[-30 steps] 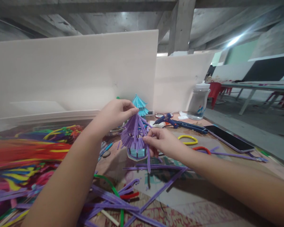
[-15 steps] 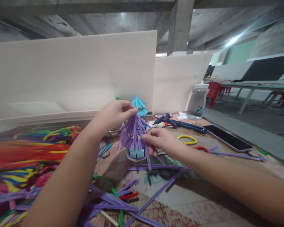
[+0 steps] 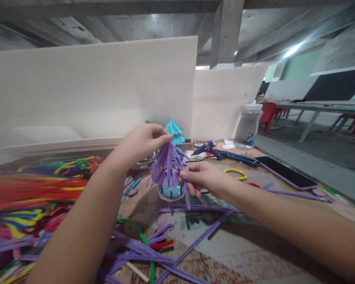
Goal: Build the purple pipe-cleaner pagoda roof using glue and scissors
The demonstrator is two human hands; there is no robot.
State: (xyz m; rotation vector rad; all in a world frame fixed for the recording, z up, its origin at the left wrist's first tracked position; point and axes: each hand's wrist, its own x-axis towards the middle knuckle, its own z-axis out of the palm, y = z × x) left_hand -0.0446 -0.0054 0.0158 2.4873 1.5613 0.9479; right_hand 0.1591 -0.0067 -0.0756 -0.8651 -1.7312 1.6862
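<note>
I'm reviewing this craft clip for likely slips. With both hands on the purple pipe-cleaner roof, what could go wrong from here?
1. The left hand pinches only the apex of the purple roof; the fanned strands could splay or slip loose.
2. The right hand tugs one strand at the roof's edge; that may tip the small blue base.
3. The glue gun lies close behind; a reaching arm might brush it.

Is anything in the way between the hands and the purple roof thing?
No. The left hand pinches the top of the purple roof and the right hand pinches a strand at its side, so both touch it directly. The blue roof model stands behind, out of the way.
</note>
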